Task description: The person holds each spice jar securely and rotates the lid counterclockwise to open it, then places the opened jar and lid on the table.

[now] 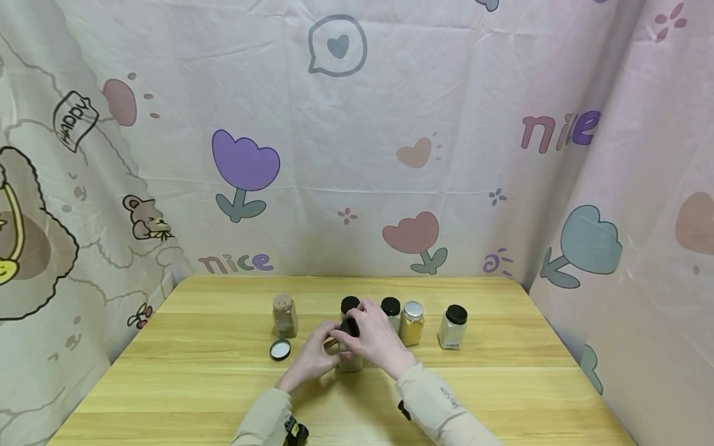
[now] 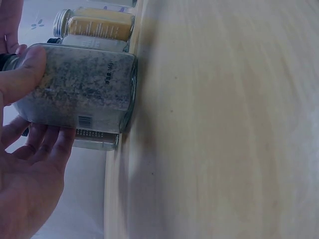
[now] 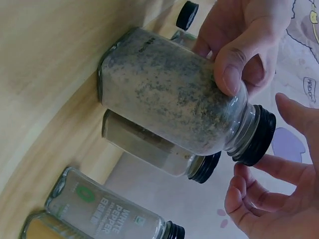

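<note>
Two hands working at one speckled jar

Head: left hand point(image 1: 317, 358) is grasping the speckled jar point(image 1: 351, 364) mid-table point(image 1: 502, 396); right hand point(image 1: 379, 339) is reaching around its black lid point(image 1: 349, 326). Loose cap point(image 1: 280, 350) is lying near brown jar point(image 1: 285, 317).

Left wrist: left thumb is pressing the jar's shoulder.

Right wrist: right fingers are curling by the lid; whether they're pinching, cannot tell.

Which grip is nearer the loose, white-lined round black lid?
The left grip: right of the lid, holding a clear, speckle-filled jar; the right grip is farther right, by the jar's black cap.
</note>
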A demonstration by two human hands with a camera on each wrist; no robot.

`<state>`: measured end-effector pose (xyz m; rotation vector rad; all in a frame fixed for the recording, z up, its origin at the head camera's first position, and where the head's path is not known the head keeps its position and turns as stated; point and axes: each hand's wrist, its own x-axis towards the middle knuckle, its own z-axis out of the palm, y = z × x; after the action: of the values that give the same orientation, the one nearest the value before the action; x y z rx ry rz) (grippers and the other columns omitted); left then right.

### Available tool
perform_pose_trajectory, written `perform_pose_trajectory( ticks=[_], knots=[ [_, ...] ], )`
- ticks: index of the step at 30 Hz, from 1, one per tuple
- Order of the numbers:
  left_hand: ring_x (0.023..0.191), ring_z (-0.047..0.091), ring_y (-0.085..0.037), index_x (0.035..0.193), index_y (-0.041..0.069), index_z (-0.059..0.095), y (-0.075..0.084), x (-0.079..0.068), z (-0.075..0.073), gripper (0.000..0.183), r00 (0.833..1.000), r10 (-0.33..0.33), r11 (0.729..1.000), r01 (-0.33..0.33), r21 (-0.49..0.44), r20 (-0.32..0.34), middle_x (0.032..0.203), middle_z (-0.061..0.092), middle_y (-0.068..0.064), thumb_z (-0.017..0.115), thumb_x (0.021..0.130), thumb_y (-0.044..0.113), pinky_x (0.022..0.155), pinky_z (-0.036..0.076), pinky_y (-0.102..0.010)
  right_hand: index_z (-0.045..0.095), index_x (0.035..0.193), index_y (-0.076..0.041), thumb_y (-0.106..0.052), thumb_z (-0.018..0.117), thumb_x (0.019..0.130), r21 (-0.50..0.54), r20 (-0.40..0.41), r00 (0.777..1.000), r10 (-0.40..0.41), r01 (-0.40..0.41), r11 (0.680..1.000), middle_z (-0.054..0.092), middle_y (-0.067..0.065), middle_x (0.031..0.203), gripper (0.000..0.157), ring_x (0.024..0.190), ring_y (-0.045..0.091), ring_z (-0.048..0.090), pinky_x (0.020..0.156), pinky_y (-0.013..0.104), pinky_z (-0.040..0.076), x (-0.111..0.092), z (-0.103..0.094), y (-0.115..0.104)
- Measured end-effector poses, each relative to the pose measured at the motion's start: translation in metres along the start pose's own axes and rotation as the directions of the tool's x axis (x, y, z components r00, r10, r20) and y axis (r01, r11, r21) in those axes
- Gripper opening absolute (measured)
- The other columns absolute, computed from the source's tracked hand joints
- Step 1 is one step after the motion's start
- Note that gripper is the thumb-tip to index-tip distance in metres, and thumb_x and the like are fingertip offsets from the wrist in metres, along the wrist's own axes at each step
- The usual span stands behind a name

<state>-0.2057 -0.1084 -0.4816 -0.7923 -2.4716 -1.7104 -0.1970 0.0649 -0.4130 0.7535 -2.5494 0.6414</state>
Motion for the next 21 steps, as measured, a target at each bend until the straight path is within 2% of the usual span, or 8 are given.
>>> perform_pose_trajectory(
  ticks=[4,10,16,21],
  knots=[
    [0.121,0.059,-0.035,0.129,-0.004,0.058,-0.0001,0.0004,-0.0001,0.052,1.0,0.013,0.999,-0.013,-0.031,0.003,0.126,0.059,-0.021,0.078,0.081,-0.001,0.109,0.051,-0.037,0.074,0.1,-0.009,-0.032,0.077,0.087,0.042,0.044,0.999,0.012,-0.014,0.999,0.061,0.003,0.097,0.026,0.092,0.018,0.056,0.08,0.034,0.05,-0.0002,-0.0008,0.0002],
    [0.122,0.058,-0.04,0.13,-0.007,0.056,-0.0011,0.0002,0.0,0.055,1.0,0.022,0.999,-0.022,-0.045,0.005,0.127,0.059,-0.024,0.078,0.08,-0.004,0.11,0.051,-0.038,0.074,0.111,-0.004,-0.02,0.074,0.085,0.076,0.081,0.997,0.007,-0.013,0.997,0.066,0.006,0.105,0.03,0.101,0.022,0.06,0.089,0.041,0.052,0.0,-0.0013,0.0001],
    [0.119,0.059,-0.036,0.13,-0.006,0.057,0.0006,-0.0004,-0.0003,0.054,1.0,0.028,0.999,-0.028,-0.017,0.004,0.126,0.06,-0.023,0.078,0.08,-0.002,0.109,0.053,-0.039,0.073,0.114,-0.007,-0.016,0.074,0.083,0.105,0.091,0.996,-0.024,0.015,0.994,0.065,0.006,0.109,0.032,0.103,0.023,0.059,0.09,0.041,0.052,-0.0007,-0.0034,-0.0006],
    [0.122,0.059,-0.041,0.131,-0.005,0.057,0.0017,-0.0004,-0.0004,0.054,1.0,0.031,0.999,-0.031,0.012,0.002,0.128,0.059,-0.023,0.08,0.082,0.002,0.108,0.052,-0.043,0.073,0.109,-0.008,-0.023,0.077,0.083,0.095,0.045,0.999,0.0,-0.004,0.995,0.063,0.006,0.106,0.031,0.1,0.023,0.057,0.086,0.038,0.05,-0.0001,-0.0016,-0.0013]
  ],
)
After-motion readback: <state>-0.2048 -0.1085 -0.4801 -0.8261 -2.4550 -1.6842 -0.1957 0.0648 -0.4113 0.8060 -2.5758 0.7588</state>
